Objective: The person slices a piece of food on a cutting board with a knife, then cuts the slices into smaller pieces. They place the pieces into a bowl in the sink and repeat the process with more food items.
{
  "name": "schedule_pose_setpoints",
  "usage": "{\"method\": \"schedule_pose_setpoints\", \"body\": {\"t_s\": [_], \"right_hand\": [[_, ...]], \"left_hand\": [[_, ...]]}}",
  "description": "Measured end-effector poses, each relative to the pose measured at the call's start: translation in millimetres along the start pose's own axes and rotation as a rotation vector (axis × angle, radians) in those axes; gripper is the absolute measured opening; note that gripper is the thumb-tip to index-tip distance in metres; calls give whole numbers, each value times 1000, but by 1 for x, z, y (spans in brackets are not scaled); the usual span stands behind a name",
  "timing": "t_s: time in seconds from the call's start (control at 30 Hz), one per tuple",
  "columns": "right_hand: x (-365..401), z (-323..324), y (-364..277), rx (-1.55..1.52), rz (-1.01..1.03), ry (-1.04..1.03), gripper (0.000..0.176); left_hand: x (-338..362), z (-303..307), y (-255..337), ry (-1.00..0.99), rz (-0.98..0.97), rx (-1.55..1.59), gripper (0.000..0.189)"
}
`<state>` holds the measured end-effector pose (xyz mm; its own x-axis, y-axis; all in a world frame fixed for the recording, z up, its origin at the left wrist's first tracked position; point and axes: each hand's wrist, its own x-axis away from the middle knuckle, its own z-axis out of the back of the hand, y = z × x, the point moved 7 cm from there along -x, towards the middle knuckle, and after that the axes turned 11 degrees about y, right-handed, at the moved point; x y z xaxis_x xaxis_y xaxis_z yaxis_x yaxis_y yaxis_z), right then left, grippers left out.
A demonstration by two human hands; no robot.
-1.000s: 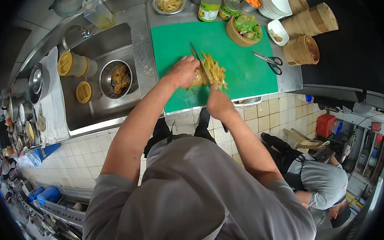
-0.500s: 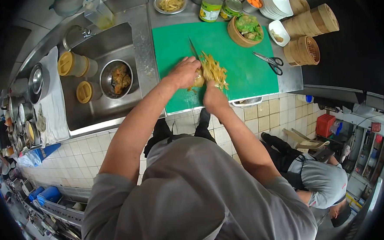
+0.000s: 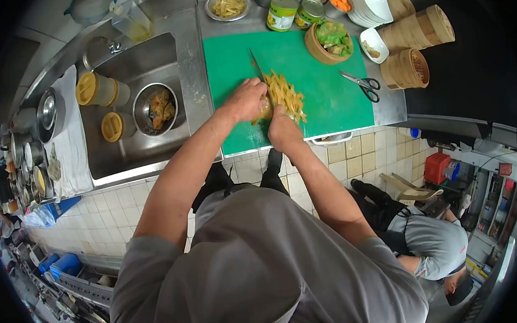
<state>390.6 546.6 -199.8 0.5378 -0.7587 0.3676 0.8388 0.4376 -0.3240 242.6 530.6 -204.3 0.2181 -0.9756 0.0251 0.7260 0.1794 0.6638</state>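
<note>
On the green cutting board, my right hand is closed round the handle of a knife, whose blade points away from me. My left hand lies just left of the blade with its fingers curled over an uncut piece of yellowish vegetable. Cut yellow strips are heaped against the right side of the blade. Black-handled scissors rest at the board's right edge, and a bamboo basket with green leaves stands near its back right corner.
Left of the board is a sink holding a metal bowl of brown food and yellow-lidded containers. Behind the board stand cans, a bowl of strips and white dishes. A co-worker is at the lower right.
My right hand and the knife have shifted slightly left and toward me. The whole view has also moved slightly. My left hand still holds the vegetable piece.
</note>
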Motion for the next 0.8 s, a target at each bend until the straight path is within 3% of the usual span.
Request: {"method": "schedule_pose_setpoints", "body": {"t_s": [0.23, 0.3, 0.43, 0.5, 0.6, 0.8], "right_hand": [[2, -1, 7, 7, -11, 124, 30], [4, -3, 6, 7, 2, 106, 29], [5, 2, 13, -77, 9, 110, 28], [7, 8, 13, -111, 53, 161, 26], [13, 10, 21, -180, 54, 107, 25], [9, 2, 24, -101, 33, 86, 24]], "left_hand": [[0, 2, -3, 100, -73, 46, 23], [0, 20, -9, 205, -6, 169, 32], [8, 59, -18, 318, -58, 29, 38], [11, 49, -15, 75, -78, -155, 38], [27, 25, 6, -32, -77, -116, 39], [21, 18, 20, -34, -64, -103, 38]]}}
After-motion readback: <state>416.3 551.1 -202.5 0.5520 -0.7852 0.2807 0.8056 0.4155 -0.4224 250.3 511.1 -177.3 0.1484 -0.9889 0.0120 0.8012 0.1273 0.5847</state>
